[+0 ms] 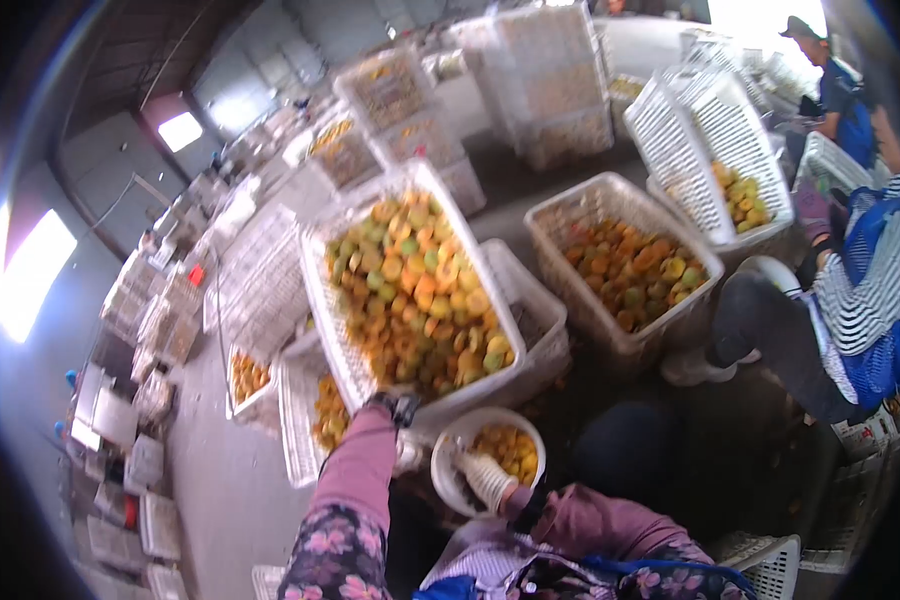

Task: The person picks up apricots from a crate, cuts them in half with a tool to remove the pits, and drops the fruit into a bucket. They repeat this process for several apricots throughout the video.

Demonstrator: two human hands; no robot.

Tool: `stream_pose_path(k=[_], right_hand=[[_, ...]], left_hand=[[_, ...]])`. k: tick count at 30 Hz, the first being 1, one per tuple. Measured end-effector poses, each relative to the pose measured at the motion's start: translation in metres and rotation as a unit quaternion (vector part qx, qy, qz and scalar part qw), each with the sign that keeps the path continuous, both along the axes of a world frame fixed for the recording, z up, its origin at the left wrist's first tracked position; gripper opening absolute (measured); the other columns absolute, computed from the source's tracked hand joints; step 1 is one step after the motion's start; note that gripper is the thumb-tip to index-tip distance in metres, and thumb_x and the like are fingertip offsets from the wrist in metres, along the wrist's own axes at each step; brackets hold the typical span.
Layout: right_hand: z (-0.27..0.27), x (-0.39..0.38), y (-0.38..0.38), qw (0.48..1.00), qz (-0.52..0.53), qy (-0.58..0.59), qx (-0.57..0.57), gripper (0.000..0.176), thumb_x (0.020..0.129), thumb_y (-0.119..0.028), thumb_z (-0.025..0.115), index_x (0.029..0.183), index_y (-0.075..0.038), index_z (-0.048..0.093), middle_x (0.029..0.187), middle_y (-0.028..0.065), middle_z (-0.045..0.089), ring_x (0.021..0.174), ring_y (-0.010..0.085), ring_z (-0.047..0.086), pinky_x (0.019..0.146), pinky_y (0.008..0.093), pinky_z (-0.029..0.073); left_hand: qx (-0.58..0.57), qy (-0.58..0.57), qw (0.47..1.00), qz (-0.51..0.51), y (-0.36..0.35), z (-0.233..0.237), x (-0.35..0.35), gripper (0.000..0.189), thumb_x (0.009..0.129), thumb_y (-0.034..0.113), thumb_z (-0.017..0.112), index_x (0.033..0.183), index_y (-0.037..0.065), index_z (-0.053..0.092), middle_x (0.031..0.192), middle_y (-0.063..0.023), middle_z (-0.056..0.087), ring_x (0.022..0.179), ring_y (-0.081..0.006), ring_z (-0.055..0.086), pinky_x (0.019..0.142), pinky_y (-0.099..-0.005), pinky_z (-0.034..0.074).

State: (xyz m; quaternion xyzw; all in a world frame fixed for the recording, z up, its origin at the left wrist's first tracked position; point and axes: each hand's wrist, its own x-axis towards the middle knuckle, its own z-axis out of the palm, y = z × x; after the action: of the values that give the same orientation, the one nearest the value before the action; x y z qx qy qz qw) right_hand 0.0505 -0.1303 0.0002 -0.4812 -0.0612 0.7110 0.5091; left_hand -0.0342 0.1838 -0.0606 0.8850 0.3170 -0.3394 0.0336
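My left hand [398, 407], in a dark glove, is at the near edge of a large white crate [492, 280] full of small round orange, yellow and green fruit [410, 285]. Blur hides how its fingers lie there. In a white knitted glove, my right hand [484, 480] reaches into the left side of a white bucket [450, 495], close to its inner wall. Yellow-orange fruit [510, 452] lies in the bucket, to the right of that hand. I cannot make out the fingertips of the right hand or anything in them.
Another crate of fruit [625, 335] stands to the right. Beyond it, white crates [670, 140] lean at an angle. A co-worker in striped sleeves [865, 300] sits at the right; another person [840, 100] is farther back. Stacked crates [545, 80] rise behind.
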Motion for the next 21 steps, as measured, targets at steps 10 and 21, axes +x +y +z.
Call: stream_pose_path(k=[10, 21], right_hand=[[-0.014, -0.006, 0.016, 0.998, -0.053, -0.014, 0.029, 0.028, 0.087, -0.038, 0.055, 0.08, -0.012, 0.063, 0.064, -0.0022, 0.059, 0.051, 0.0121, 0.052, 0.046, 0.0255, 0.041], [-0.04, 0.011, 0.034, 0.955, -0.117, -0.149, 0.23, 0.021, 0.09, -0.03, 0.051, 0.094, -0.01, 0.054, 0.064, -0.0014, 0.05, 0.05, 0.009, 0.041, 0.045, 0.0243, 0.036]], left_hand=[[-0.08, 0.052, 0.992, 0.082, 0.009, 0.019, 0.021, 0.038, 0.079, 0.031, 0.05, 0.108, 0.009, 0.061, 0.107, -0.0114, 0.061, 0.097, -0.0258, 0.059, 0.076, -0.0367, 0.047], [-0.484, -0.662, 0.511, 0.256, -0.146, 0.107, 0.026, 0.024, 0.091, 0.007, 0.036, 0.11, 0.002, 0.05, 0.104, -0.0076, 0.055, 0.099, -0.0166, 0.052, 0.086, -0.0278, 0.043]])
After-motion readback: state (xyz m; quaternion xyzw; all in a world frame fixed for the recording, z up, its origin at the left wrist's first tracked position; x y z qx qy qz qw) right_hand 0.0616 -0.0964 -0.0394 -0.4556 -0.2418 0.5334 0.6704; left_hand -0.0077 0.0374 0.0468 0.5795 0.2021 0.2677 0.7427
